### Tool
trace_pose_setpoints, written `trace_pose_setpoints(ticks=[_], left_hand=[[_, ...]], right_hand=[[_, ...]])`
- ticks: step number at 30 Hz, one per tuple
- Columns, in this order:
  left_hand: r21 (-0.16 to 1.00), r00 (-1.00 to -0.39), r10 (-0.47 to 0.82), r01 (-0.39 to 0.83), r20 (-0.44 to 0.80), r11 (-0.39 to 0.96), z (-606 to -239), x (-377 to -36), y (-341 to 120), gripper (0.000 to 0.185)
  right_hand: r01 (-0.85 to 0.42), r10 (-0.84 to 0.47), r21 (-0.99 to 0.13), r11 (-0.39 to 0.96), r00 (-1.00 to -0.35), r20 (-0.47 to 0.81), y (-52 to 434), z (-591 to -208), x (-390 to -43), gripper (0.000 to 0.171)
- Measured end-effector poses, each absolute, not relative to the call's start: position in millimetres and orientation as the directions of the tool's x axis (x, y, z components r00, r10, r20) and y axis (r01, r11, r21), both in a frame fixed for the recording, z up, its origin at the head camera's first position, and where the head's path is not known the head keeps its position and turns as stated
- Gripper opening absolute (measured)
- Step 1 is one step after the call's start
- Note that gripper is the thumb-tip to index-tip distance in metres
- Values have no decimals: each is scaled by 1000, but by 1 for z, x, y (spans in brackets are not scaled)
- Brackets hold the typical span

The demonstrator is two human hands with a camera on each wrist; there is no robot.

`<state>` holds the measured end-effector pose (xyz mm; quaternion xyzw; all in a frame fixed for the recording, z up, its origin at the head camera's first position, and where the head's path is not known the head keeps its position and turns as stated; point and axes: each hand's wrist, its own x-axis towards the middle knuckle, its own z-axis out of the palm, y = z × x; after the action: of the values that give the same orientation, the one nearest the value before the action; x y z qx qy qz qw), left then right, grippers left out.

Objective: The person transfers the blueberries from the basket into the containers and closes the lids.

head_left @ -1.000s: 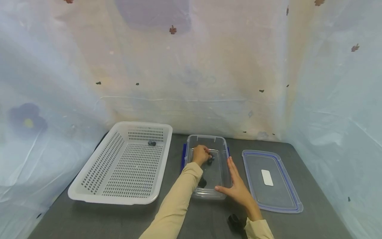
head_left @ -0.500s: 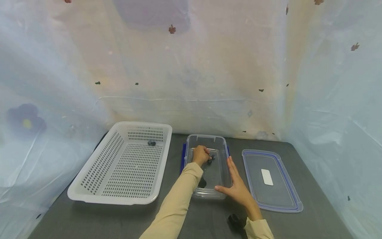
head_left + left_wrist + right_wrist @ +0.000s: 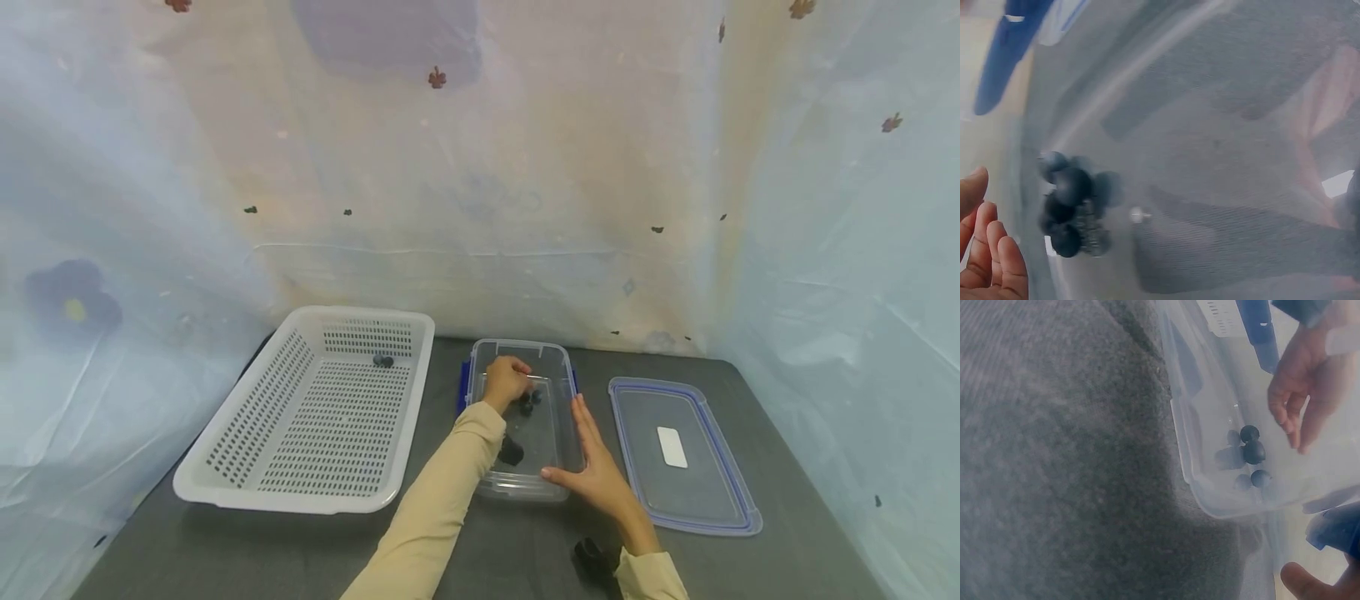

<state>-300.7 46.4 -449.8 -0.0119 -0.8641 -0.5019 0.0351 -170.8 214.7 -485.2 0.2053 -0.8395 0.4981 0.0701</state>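
Observation:
A clear plastic container (image 3: 555,483) stands in the middle of the table. My left hand (image 3: 507,383) is inside it, above a small cluster of blueberries (image 3: 1072,187). The left wrist view shows its loosely bent fingers (image 3: 1013,262) beside the berries with nothing between them. The right wrist view shows a gap between those fingertips and the berries. My right hand (image 3: 596,475) rests at the container's right side, fingers straight along the wall and thumb by the near right corner.
To the left stands a white perforated basket (image 3: 296,502) with a few blueberries (image 3: 383,361) at its far end. A clear lid (image 3: 712,492) with a blue seal and white label lies to the right. A blue clip flap (image 3: 462,385) hangs at the container's left side.
My left hand has drawn slightly up and left, away from the blueberries, and more of them show. My right hand stays where it was.

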Motion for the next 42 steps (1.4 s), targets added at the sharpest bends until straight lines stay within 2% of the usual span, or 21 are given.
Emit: trace_pose_setpoints(ticks=[7, 19, 24, 33, 42], left_hand=[[900, -998, 46, 68, 53, 430, -433, -305, 43, 16], [952, -971, 192, 190, 145, 241, -400, -302, 23, 21], [952, -961, 215, 220, 174, 214, -385, -299, 9, 21], [934, -948, 198, 291, 251, 206, -361, -294, -22, 19], [889, -927, 47, 370, 372, 269, -353, -303, -62, 14]], right_hand=[[-404, -272, -810, 424, -910, 312, 215, -485, -170, 113], [-390, -266, -816, 426, -916, 299, 215, -490, -171, 114], [-393, -269, -811, 433, -915, 300, 214, -489, -171, 114], [-403, -265, -806, 433, -912, 313, 214, -485, -171, 115], [-395, -266, -812, 430, -915, 305, 214, -483, -170, 114]])
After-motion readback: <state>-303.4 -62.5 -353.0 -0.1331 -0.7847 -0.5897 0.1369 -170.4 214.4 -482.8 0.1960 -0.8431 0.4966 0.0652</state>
